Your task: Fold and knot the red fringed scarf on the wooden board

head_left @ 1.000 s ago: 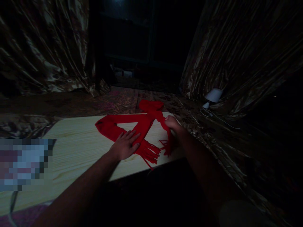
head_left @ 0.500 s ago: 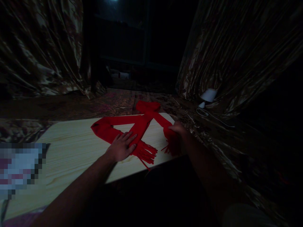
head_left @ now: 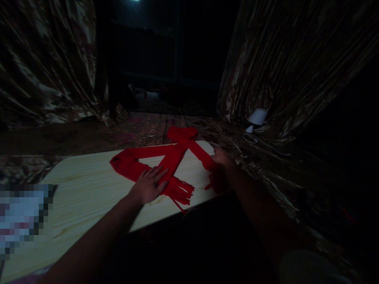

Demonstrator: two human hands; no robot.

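Note:
A red scarf (head_left: 173,158) with fringed ends lies crossed over itself on a pale wood-patterned tabletop (head_left: 89,189). Its far loop reaches past the table's back edge, and another loop bends out to the left. My left hand (head_left: 149,186) rests flat on the scarf just above one fringe, fingers spread. At the table's right side my right hand (head_left: 222,158) is closed on the scarf's other end. That end hangs dark and bunched below the hand, its fringe partly in shadow.
A small white lamp (head_left: 258,117) with a looping cord stands at the right, beyond the table. A blurred-out flat object (head_left: 22,217) lies on the table's left. Patterned curtains (head_left: 266,59) hang on both sides of a dark window (head_left: 145,51).
The right scarf end and its fringe have shifted and bunched under my right hand. My left hand stays flat on the scarf. The whole view has moved slightly.

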